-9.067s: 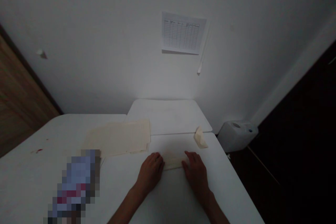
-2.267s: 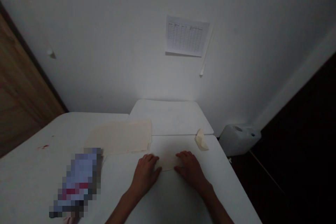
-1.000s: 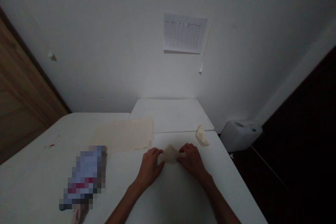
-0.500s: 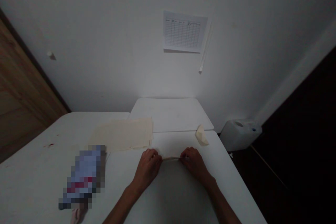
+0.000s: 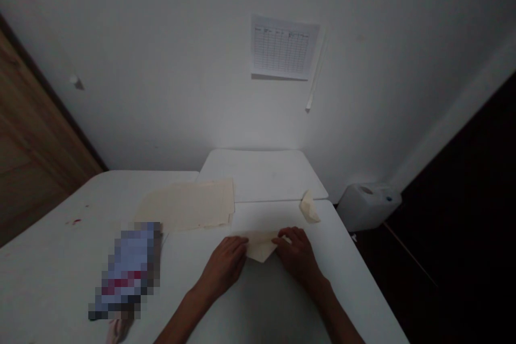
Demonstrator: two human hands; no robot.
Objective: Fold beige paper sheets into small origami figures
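Note:
A cream piece of folded paper (image 5: 261,249) spans the gap between my two hands, its lower edge coming to a blunt point toward me. My left hand (image 5: 229,258) pinches its left end, fingers pressed together. At the right end, my right hand (image 5: 295,252) grips the paper between thumb and fingers. Just beyond my right hand lies another small folded cream paper (image 5: 309,207) on the white table (image 5: 266,312). To the left, a stack of flat cream paper sheets (image 5: 193,204) rests on the table.
A pixelated blue and red item (image 5: 129,266) lies left of my left arm. Behind, a smaller white tabletop (image 5: 262,172) meets the wall, where a printed sheet (image 5: 282,48) hangs. A white plastic container (image 5: 363,209) stands past the table's right edge.
The folded paper, seen almost edge-on before, now shows its broad face tilted toward me. My left hand has turned and dropped slightly; both hands still hold the paper.

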